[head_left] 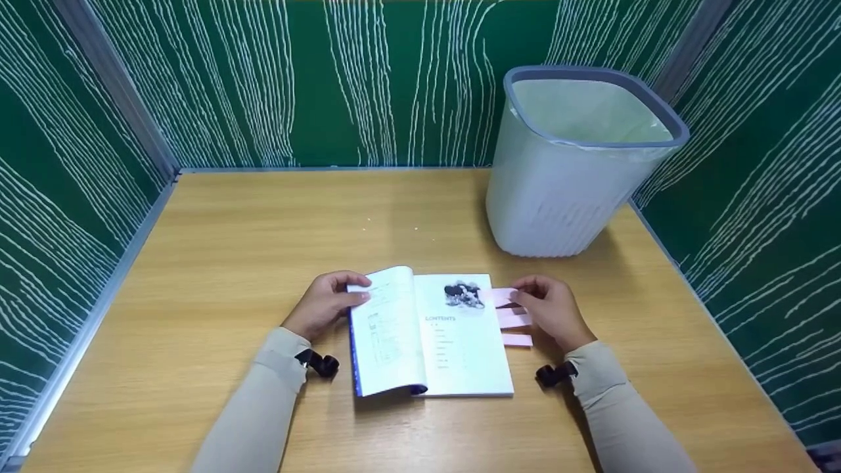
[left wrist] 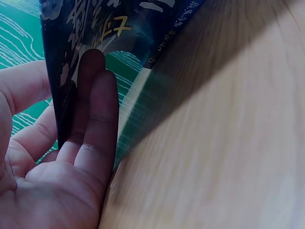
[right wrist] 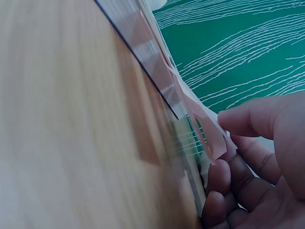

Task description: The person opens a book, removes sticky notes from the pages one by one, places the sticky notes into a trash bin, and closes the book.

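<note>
The left hand [head_left: 325, 305] pinches the raised cover [left wrist: 102, 24] of the book [head_left: 466, 374]; the right hand [head_left: 555, 312], pinching the uppermost pink tab [head_left: 501, 297], should work gently, sparing lower tabs [head_left: 517, 340] beside its grip.

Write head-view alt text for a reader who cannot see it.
A person's left hand grips the raised left side of an open book while the right hand pinches the topmost pink strip at its right edge. A lined bin stands farther back to the right on the table.
</note>
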`<state>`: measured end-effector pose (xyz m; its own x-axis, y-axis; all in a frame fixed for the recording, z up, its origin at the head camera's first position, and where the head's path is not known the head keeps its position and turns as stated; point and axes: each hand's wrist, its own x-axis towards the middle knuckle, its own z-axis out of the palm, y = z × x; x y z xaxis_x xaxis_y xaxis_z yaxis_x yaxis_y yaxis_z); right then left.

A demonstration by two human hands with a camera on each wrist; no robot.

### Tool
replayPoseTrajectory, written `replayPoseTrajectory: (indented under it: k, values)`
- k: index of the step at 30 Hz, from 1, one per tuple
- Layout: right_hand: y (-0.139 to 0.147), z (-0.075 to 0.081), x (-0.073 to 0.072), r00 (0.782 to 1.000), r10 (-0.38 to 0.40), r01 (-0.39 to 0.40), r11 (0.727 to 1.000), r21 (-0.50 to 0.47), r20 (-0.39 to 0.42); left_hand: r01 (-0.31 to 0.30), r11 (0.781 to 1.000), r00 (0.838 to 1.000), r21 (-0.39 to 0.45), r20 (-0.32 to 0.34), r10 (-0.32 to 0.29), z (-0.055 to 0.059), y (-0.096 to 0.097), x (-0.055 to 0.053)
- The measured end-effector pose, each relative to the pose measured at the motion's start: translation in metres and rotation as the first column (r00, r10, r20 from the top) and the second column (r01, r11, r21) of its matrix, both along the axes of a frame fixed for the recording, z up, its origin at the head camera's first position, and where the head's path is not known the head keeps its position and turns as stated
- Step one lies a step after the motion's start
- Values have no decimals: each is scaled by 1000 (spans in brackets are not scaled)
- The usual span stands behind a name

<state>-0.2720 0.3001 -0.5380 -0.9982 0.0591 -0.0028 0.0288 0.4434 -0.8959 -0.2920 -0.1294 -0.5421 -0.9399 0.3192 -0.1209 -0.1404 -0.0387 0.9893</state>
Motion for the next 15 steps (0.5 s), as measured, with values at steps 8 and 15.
replayPoseTrajectory:
  k: [8, 15]
  values:
    - [0, 0, 0, 1000, -4, 4, 1000, -18, -14, 3, 1000, 1000, -2, 8, -3, 0, -1, 0]
    - [2, -3, -1, 1000, -3, 3, 998, -64, 0, 9, 999, 1000, 40, -8, -9, -3, 0, 0]
